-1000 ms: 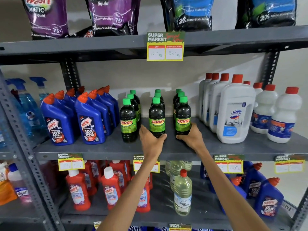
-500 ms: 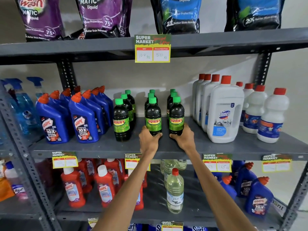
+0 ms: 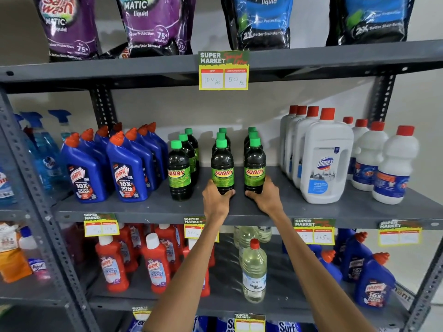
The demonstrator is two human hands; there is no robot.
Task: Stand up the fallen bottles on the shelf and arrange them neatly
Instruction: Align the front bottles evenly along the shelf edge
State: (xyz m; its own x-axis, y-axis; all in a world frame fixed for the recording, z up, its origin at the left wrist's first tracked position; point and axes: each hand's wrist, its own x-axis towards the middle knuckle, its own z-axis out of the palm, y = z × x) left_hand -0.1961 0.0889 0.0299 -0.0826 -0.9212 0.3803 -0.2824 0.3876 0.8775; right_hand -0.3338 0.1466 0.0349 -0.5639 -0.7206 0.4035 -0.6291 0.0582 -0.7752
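Note:
Dark Sunny bottles with green caps stand upright in three short rows on the middle grey shelf (image 3: pixel 148 207). My left hand (image 3: pixel 214 200) is wrapped around the base of the middle row's front bottle (image 3: pixel 222 164). My right hand (image 3: pixel 266 196) holds the base of the right row's front bottle (image 3: pixel 254 162). The left row's front bottle (image 3: pixel 179 171) stands alone, untouched. No bottle on this shelf lies on its side.
Blue Harpic bottles (image 3: pixel 127 173) stand left of the Sunny rows; white Domex jugs (image 3: pixel 323 161) and smaller white bottles (image 3: pixel 393 168) stand right. Detergent pouches (image 3: pixel 153 22) fill the top shelf. Red Harpic bottles (image 3: pixel 155 262) and a clear bottle (image 3: pixel 254 271) sit below. Price tags hang on shelf edges.
Both hands stay on the same two front bottles at their bases. The two bottles look a little closer together and more in line with their rows; the view has shifted slightly.

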